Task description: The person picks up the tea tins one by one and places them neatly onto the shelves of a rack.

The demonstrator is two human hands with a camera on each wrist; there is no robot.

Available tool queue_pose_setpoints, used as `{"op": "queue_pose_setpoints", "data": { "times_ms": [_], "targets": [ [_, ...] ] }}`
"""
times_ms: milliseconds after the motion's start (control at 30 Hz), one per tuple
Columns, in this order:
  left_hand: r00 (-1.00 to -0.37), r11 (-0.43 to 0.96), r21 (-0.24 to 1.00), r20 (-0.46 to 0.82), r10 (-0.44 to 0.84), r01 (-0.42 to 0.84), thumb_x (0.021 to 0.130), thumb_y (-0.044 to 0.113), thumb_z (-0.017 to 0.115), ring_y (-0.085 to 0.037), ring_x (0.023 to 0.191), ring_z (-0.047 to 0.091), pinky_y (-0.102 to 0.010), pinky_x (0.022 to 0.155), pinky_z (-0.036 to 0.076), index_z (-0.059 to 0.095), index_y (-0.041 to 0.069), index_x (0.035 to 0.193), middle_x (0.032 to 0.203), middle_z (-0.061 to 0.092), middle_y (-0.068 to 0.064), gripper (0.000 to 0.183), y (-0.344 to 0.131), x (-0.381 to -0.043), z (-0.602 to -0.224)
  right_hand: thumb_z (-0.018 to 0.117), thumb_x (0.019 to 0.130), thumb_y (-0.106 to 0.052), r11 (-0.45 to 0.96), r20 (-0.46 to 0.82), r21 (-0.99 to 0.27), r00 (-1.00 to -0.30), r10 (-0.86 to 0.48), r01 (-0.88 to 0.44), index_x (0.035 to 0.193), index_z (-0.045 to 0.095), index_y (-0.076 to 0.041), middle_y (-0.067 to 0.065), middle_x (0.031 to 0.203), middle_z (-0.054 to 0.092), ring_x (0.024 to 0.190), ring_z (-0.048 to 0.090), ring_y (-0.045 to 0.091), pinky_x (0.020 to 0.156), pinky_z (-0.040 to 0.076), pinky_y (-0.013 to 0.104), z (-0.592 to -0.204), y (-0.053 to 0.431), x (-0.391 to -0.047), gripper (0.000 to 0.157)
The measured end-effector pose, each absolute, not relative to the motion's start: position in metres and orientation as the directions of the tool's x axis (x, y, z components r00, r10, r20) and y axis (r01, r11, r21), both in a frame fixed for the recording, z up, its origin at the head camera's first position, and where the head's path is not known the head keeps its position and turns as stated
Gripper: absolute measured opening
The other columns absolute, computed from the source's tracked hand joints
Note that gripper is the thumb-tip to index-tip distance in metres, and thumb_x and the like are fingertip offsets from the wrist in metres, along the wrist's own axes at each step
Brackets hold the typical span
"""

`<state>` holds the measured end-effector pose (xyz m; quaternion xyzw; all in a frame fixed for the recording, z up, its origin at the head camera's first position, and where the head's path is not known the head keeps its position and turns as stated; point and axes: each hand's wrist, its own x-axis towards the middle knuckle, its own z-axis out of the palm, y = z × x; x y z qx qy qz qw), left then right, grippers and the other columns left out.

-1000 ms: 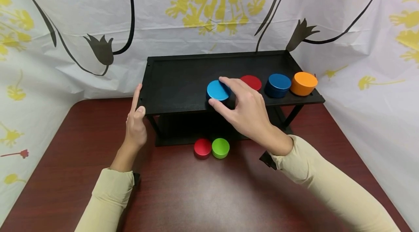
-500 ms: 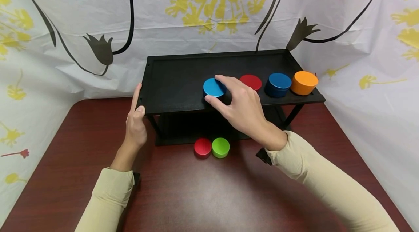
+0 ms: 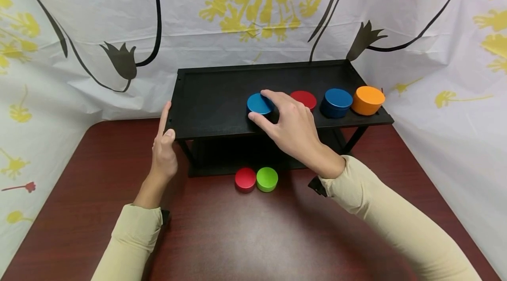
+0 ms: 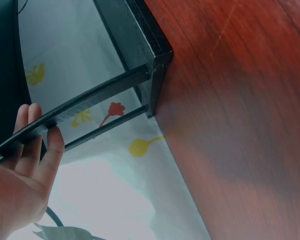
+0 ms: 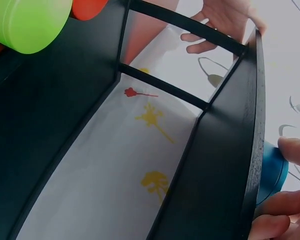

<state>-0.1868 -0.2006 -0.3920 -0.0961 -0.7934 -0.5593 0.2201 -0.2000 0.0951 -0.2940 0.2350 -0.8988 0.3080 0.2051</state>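
In the head view, my right hand (image 3: 295, 127) pinches a blue round tin (image 3: 259, 104) between thumb and fingers, over the front part of the two-tier black shelf (image 3: 222, 91). The right wrist view shows this blue tin (image 5: 274, 172) side-on at the upper tier's edge, fingertips against it. My left hand (image 3: 164, 153) touches the shelf's left end, index finger stretched along the edge. Its fingers (image 4: 52, 155) look fairly straight beside the end bar in the left wrist view. Right of the held tin sit a red tin (image 3: 304, 99), partly hidden by my hand, a dark blue tin (image 3: 336, 103) and an orange tin (image 3: 367, 101).
On the brown table (image 3: 222, 237), a red tin (image 3: 245, 180) and a green tin (image 3: 267, 179) stand side by side before the lower tier (image 3: 222, 168). A white patterned cloth (image 3: 245, 16) hangs behind and at both sides.
My right hand has shifted the blue tin slightly left along the upper tier, mostly during the first half second. The left hand and the other tins look unmoved.
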Motion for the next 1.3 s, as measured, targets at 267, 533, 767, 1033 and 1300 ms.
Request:
{"op": "queue_pose_setpoints", "data": {
  "times_ms": [267,533,767,1033,1300],
  "targets": [
    [-0.883,0.368,0.84,0.46,-0.095,0.399,0.092,0.039,0.024,-0.007,0.067,0.023,-0.038,0.059,0.014,0.025,0.03,0.159,0.152,0.036,0.011,0.068,-0.2024,-0.1858,-0.3917,0.069,0.09,-0.045,0.718,0.49,-0.456,-0.822,-0.291,-0.526,0.135,0.062,-0.007,0.01,0.132,0.062,0.114,0.063,0.028,0.084,0.052,0.048,-0.2931,0.0922,-0.201,0.059],
    [-0.875,0.33,0.84,0.478,-0.074,0.431,0.092,0.039,0.025,-0.009,0.135,0.028,-0.053,0.099,0.021,0.024,0.031,0.159,0.16,0.025,0.013,0.067,-0.2031,-0.1887,-0.3932,0.07,0.09,-0.044,0.736,0.474,-0.454,-0.835,-0.279,-0.503,0.135,0.062,-0.008,0.011,0.13,0.063,0.114,0.063,0.028,0.085,0.051,0.049,-0.2926,0.0929,-0.2014,0.058],
    [-0.88,0.356,0.841,0.467,-0.094,0.408,0.091,0.042,0.027,-0.011,0.058,0.012,-0.037,0.051,0.01,0.027,0.032,0.159,0.07,0.044,0.006,0.069,-0.2018,-0.1884,-0.3934,0.07,0.09,-0.044,0.748,0.475,-0.445,-0.838,-0.268,-0.492,0.135,0.062,-0.008,0.01,0.13,0.063,0.113,0.063,0.027,0.083,0.052,0.049,-0.293,0.0933,-0.1999,0.058],
    [-0.862,0.348,0.826,0.499,-0.087,0.443,0.09,0.039,0.028,-0.01,0.053,0.007,-0.035,0.046,0.007,0.028,0.028,0.159,0.062,0.018,0.008,0.07,-0.2019,-0.1881,-0.3929,0.07,0.09,-0.045,0.754,0.475,-0.445,-0.841,-0.258,-0.482,0.135,0.062,-0.009,0.009,0.131,0.063,0.111,0.064,0.027,0.079,0.053,0.048,-0.2942,0.0944,-0.1989,0.058],
    [-0.865,0.351,0.827,0.495,-0.087,0.438,0.09,0.04,0.027,-0.008,0.054,0.008,-0.035,0.047,0.007,0.028,0.027,0.159,0.062,0.018,0.008,0.07,-0.2023,-0.1883,-0.3924,0.069,0.09,-0.046,0.758,0.488,-0.439,-0.836,-0.25,-0.483,0.134,0.063,-0.01,0.009,0.128,0.064,0.109,0.063,0.026,0.077,0.053,0.047,-0.2952,0.0953,-0.1981,0.057]
  ]
}}
